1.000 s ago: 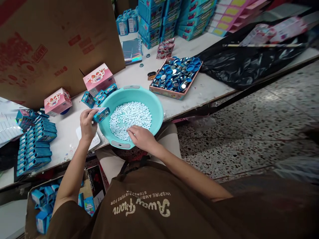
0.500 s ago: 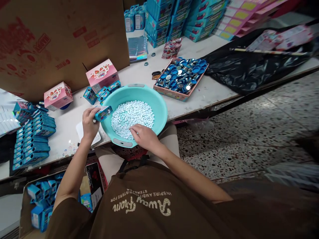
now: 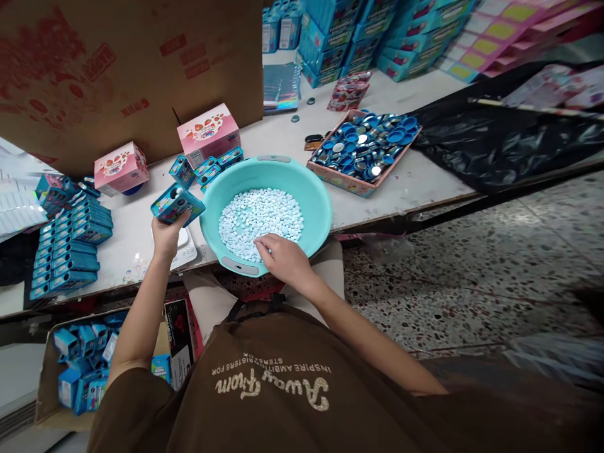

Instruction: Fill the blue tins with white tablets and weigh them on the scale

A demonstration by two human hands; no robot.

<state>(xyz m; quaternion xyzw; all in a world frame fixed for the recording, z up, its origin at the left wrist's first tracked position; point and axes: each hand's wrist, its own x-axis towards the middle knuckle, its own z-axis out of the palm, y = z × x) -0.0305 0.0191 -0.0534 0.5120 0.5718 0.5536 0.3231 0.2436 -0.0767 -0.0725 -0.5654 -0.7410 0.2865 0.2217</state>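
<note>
Blue printed carton [image 3: 175, 202] in your left hand [image 3: 165, 238], fingers and thumb clamped on it from below; it is tilted above the tabletop [image 3: 278, 138], at the left rim of the turquoise basin [image 3: 317, 204], though contact with that rim cannot be confirmed. A sound hold would press lightly on the sides, since the panels look likely to dent, and leave the round openings unobstructed. Your right hand [image 3: 287, 261] reaches over the near rim, fingertips drawn in at the white candies [image 3: 278, 214]; whether they have closed on any cannot be told. Short, shallow movements should serve best here, as a sweeping one could push pieces over the rim.

Containers, left to right. Below the tabletop's near edge, a cardboard box [image 3: 61, 418] holds loose blue packs [image 3: 78, 385]. Above it, near the left end, packed cartons [image 3: 70, 251] stand in rows, dark round openings showing. Farther back are two pink boxes [image 3: 123, 167], contents hidden. The basin extends over the near edge, its candies spread across the floor with a thin patch left of centre. Just beyond its right rim, a shallow tray [image 3: 337, 178] is heaped with blue and silvery caps [image 3: 363, 148].
</note>
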